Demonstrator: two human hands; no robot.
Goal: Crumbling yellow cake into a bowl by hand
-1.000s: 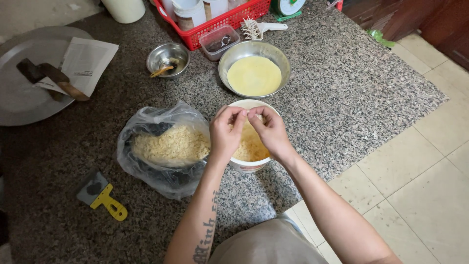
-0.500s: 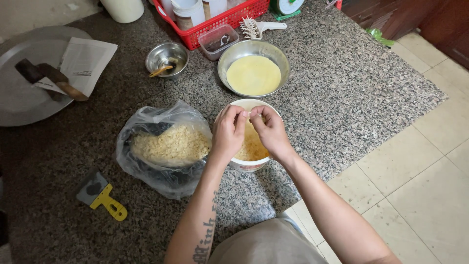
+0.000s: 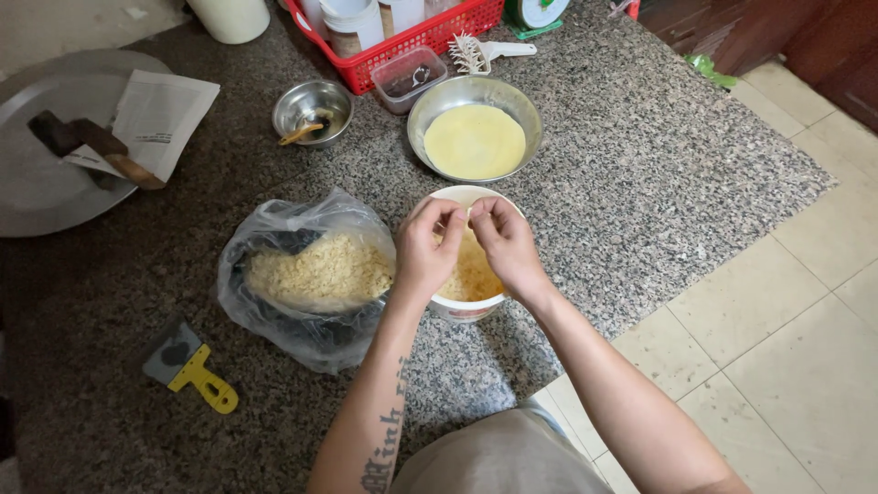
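My left hand (image 3: 425, 252) and my right hand (image 3: 508, 242) meet fingertip to fingertip over a white bowl (image 3: 460, 313) of yellow, moist food (image 3: 474, 276). Both pinch a small bit of that food, mostly hidden by the fingers. Just left of the bowl and touching my left wrist, a clear plastic bag (image 3: 274, 320) lies open with pale crumbs (image 3: 315, 270) inside. Beyond the white bowl stands a steel bowl (image 3: 430, 102) of smooth yellow liquid (image 3: 474, 139).
On the speckled granite surface (image 3: 640, 183) are a small steel bowl (image 3: 313, 110), a red basket (image 3: 416, 41) of containers, a clear tub (image 3: 407, 78) and a yellow-handled scraper (image 3: 192, 368). A round metal tray (image 3: 37, 197) holds paper and a wood-handled tool. Tiled floor (image 3: 786, 348) lies right.
Both hands stay together over the white bowl; the fingers have shifted only slightly as they work the food. Nothing else has moved.
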